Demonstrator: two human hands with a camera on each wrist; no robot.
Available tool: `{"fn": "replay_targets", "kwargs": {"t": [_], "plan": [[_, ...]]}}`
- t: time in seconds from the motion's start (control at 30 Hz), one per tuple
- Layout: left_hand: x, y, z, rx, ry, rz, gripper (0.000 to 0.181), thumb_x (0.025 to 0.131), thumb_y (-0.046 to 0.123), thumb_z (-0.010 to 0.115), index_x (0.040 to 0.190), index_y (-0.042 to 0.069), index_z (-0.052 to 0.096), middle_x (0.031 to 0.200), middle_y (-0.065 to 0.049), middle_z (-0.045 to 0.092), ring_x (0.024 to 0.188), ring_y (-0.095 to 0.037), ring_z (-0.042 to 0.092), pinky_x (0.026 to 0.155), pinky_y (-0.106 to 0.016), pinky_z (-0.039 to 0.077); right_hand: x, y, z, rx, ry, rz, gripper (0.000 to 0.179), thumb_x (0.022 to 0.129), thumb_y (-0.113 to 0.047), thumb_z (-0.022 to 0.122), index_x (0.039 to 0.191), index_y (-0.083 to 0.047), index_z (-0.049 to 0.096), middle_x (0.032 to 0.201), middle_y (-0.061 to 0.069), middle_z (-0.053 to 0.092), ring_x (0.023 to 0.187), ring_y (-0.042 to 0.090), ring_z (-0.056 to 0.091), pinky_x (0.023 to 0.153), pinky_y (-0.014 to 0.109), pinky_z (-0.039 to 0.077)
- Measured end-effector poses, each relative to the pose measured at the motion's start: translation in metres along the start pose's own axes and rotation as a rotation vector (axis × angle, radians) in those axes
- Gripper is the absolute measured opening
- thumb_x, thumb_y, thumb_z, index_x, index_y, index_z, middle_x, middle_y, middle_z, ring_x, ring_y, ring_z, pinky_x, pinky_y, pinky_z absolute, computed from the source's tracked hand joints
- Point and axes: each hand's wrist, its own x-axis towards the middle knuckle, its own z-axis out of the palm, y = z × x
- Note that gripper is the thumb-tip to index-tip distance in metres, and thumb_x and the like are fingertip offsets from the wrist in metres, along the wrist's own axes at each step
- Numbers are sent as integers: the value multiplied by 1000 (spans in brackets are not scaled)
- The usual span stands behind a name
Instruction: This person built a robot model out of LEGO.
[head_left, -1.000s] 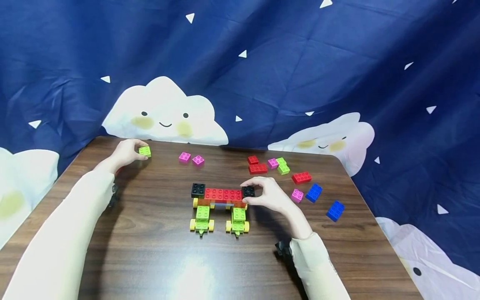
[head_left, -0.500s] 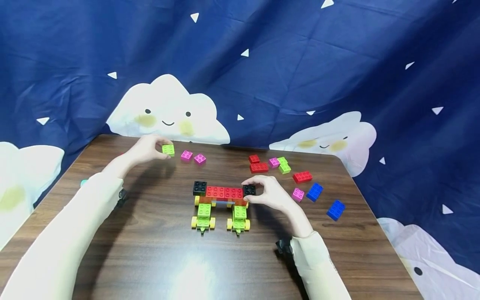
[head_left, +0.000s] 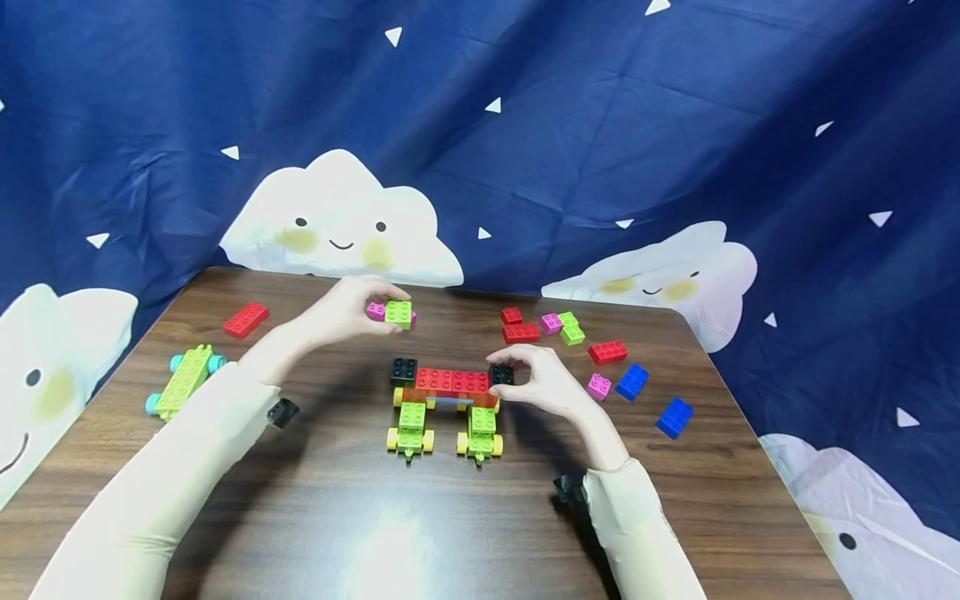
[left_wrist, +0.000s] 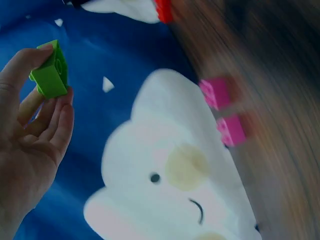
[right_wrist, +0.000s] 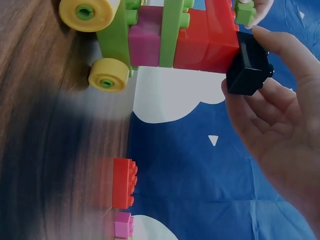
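My left hand point(head_left: 347, 312) pinches a light green building brick point(head_left: 398, 313) between thumb and fingers, raised above the table in front of two pink bricks. The left wrist view shows the same green brick point(left_wrist: 52, 75) at the fingertips. My right hand point(head_left: 546, 382) holds a black brick point(head_left: 501, 375) at the right end of a built brick structure. Red bricks point(head_left: 452, 381) run along its top, with another black brick point(head_left: 403, 371) at the left end. Below are green wheeled bases with yellow wheels point(right_wrist: 108, 75). In the right wrist view, the black brick touches the red ones.
At left lie a red brick point(head_left: 246, 319) and a green wheeled base point(head_left: 186, 379) with turquoise wheels, partly behind the left sleeve. Toward the right are loose red, pink, green and blue bricks point(head_left: 633, 382). A patterned blue curtain point(head_left: 480, 150) hangs behind the table.
My left hand has carried the green brick rightward from the table's far left, uncovering the red brick and the turquoise-wheeled base. My right hand stays on the black brick.
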Motion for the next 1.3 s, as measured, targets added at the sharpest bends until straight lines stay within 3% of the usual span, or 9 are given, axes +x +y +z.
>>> {"fn": "replay_targets", "kwargs": {"t": [0.2, 0.4, 0.6, 1.03, 1.3], "plan": [[0, 27, 15, -32, -5, 25, 46, 76, 17, 83, 118, 5, 68, 112, -9, 72, 88, -20, 65, 78, -35, 54, 4, -10, -1, 73, 44, -12, 39, 78, -12, 81, 113, 0, 68, 109, 12, 71, 103, 24, 66, 91, 37, 54], [-3, 44, 31, -72, -15, 26, 49, 75, 18, 84, 119, 3, 68, 118, -11, 70, 97, -25, 68, 89, -40, 56, 14, -26, 0, 27, 114, -43, 38, 77, -15, 83, 111, -4, 70, 106, 9, 73, 101, 22, 65, 92, 41, 52], [-6, 56, 44, -74, -10, 18, 51, 75, 19, 85, 119, 1, 66, 116, -13, 71, 98, -27, 68, 91, -42, 55, 24, -37, 6, 52, 105, -69, 38, 77, -16, 83, 111, -3, 70, 105, 11, 73, 100, 28, 66, 92, 42, 53], [-13, 64, 57, -165, 9, -11, 49, 74, 16, 85, 118, 1, 67, 106, -9, 73, 95, -23, 69, 87, -39, 56, 30, -46, 14, 45, 54, -36, 34, 78, -16, 81, 108, -5, 72, 98, 7, 74, 94, 19, 66, 89, 37, 53], [-17, 54, 56, -169, 35, 16, 53, 72, 21, 87, 117, 3, 67, 113, -9, 71, 100, -23, 68, 91, -39, 55, 33, -46, 15, 55, 72, -2, 28, 78, -15, 80, 104, -6, 72, 94, 5, 73, 91, 17, 65, 88, 35, 54]]}}
